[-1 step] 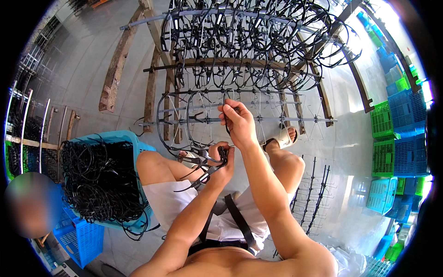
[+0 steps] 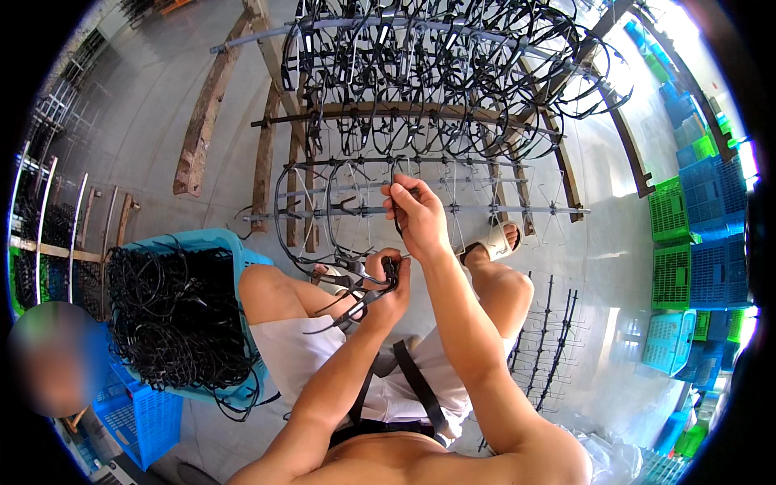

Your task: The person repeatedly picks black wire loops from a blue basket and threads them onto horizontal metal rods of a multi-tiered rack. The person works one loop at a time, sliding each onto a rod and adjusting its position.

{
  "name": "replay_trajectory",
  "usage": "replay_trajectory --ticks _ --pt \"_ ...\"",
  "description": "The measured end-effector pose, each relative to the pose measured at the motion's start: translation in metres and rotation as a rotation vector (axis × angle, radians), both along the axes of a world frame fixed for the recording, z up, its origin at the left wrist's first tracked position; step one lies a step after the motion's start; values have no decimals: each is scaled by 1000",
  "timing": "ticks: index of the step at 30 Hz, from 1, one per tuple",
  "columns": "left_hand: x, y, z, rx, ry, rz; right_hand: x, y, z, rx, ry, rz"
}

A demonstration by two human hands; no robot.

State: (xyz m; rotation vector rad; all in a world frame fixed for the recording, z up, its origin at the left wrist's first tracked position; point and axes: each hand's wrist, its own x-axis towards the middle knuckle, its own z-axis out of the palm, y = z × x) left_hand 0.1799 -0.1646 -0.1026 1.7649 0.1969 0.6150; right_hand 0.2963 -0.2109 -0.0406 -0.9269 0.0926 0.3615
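My left hand is closed around several thin black curved bands with forked, shiny ends that fan out to its left. Just above and to the right, my right hand pinches a black band, mostly hidden by the fingers, in front of a rack's lower bars. That rack bar carries thin wire hooks. On its left part hang black hoops of a like kind. Higher up, the rack is densely hung with black hoops.
Left of my knee stands a light-blue basket heaped with black bands. A blue crate is below it, beside a person with a blurred head. Stacked crates line the right. More hooked bars lie by my right leg.
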Motion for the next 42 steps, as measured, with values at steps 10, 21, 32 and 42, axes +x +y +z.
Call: replay_trajectory --ticks 10,21,32,42 --pt "0 3 -1 166 -12 -13 -2 3 2 -26 -17 -12" --pt "-2 1 0 107 15 -33 -3 0 -7 6 -30 -13" --pt "3 2 -11 38 -34 13 -20 -9 -4 -105 -142 12" --pt "8 -4 12 -489 28 -64 -23 -22 14 -154 -22 125"
